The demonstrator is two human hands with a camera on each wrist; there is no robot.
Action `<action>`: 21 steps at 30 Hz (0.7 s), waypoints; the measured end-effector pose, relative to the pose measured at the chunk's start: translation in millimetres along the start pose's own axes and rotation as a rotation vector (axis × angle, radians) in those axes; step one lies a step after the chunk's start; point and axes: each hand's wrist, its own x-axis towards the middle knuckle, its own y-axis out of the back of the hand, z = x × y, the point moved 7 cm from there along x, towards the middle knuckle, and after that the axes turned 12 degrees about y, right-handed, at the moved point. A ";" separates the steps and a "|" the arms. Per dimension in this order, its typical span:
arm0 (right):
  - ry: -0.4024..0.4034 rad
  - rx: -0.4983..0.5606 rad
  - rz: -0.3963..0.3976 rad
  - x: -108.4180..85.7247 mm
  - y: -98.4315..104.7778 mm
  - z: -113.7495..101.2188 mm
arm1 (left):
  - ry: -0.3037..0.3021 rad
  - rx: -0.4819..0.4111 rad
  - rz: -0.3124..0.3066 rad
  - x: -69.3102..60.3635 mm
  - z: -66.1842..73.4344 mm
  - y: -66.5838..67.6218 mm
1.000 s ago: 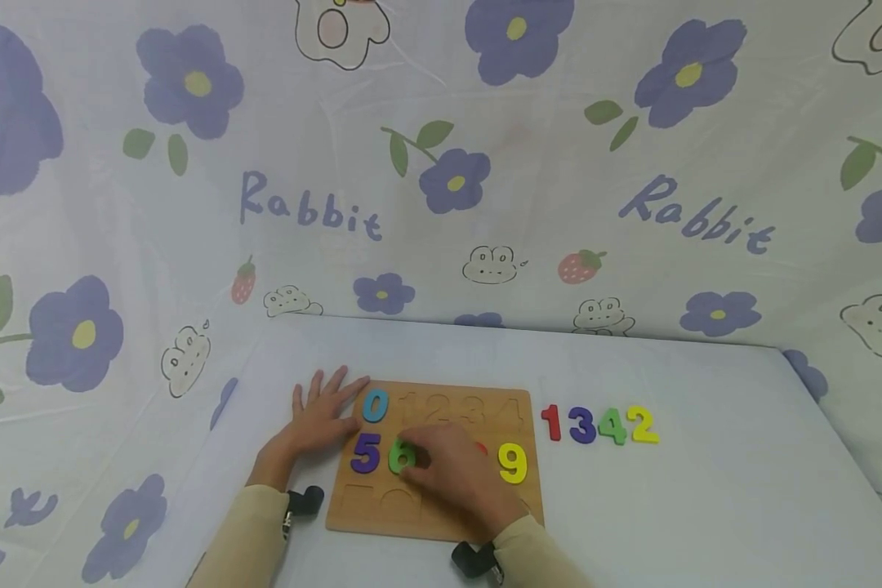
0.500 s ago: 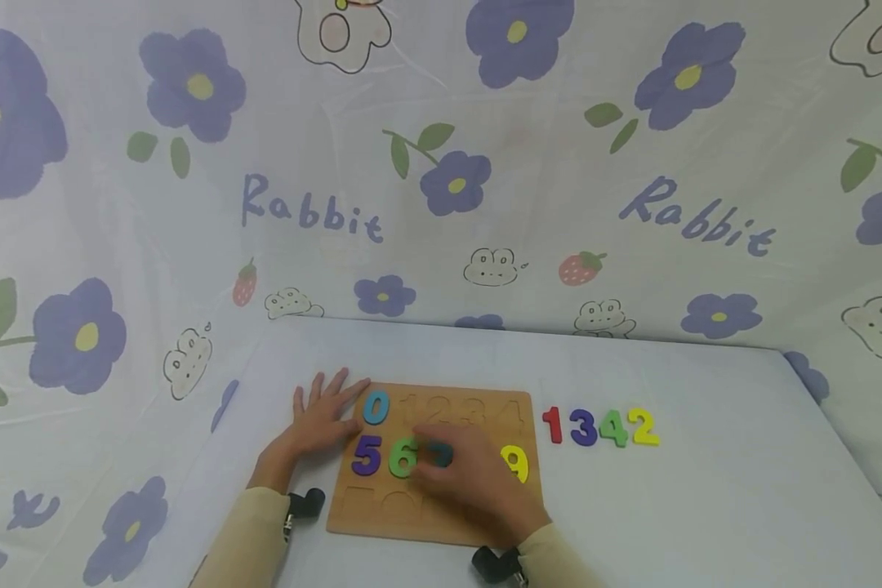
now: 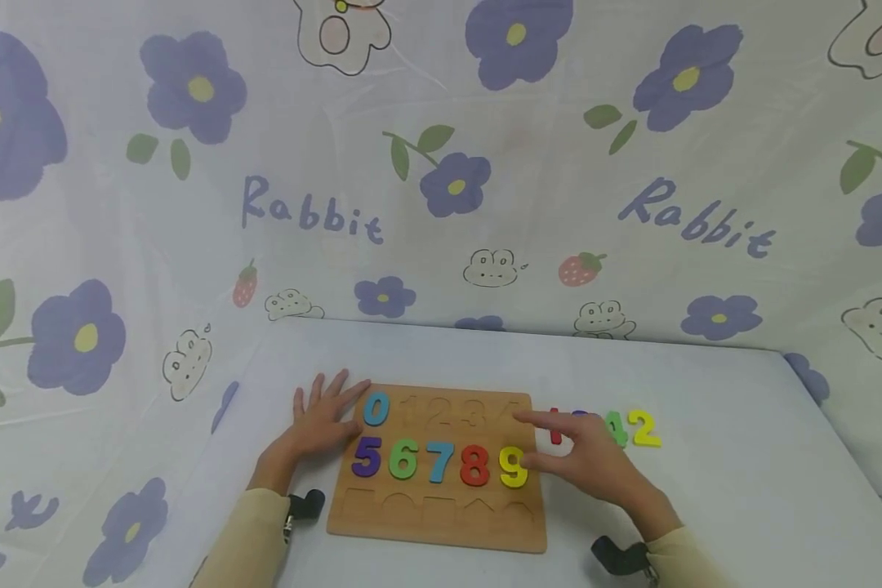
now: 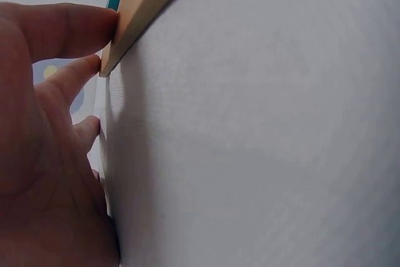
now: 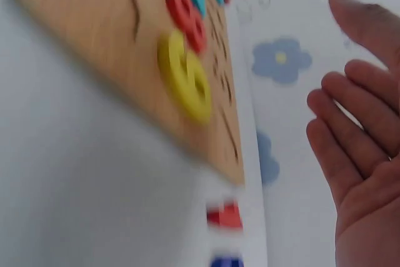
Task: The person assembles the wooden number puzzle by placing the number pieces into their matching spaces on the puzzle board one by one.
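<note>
Now the right hand (image 3: 595, 461) holds nothing: its grip stands apart, thumb and index finger parted, with the index tip over the top right of the wooden board (image 3: 382, 529) and the thumb tip close by the yellow 9 (image 3: 513, 471); whether the thumb touches that number cannot be told. Half a second ago this hand was farther left, around the blue 7 (image 3: 440, 461); it has since come away, and the 7 lies uncovered between the green 6 (image 3: 394, 464) and the red 8 (image 3: 474, 465). With the purple 5 (image 3: 367, 455) and the 9 at the ends, the middle row looks full, though how deep the 7 sits is not clear.

The left hand (image 3: 322, 426) has stayed at the board's upper left, fingers spread, thumb and index finger against the edge, clasping nothing. Beside it, the blue 0 (image 3: 367, 408) sits in the top row; the hollows (image 3: 437, 412) for 1 to 4 are bare, so that row is unfinished, as are the bottom shapes. Right of the board, on the white bench (image 3: 720, 457), lie the red 1 (image 3: 554, 426), purple 3 (image 5: 226, 261), green 4 (image 3: 617, 429) and yellow 2 (image 3: 645, 443), partly behind the right hand. A flowered cloth (image 3: 441, 98) hangs behind.
</note>
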 end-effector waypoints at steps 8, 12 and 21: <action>-0.067 -0.073 0.000 -36.9 53.8 38.7 | 0.008 -0.005 -0.004 -2.0 1.0 1.3; -0.093 -0.139 0.012 -52.5 80.3 52.5 | 0.006 -0.003 -0.005 -3.7 2.8 2.4; -0.127 -0.216 0.029 -79.5 121.8 81.2 | 0.001 -0.001 0.004 -3.2 2.0 1.6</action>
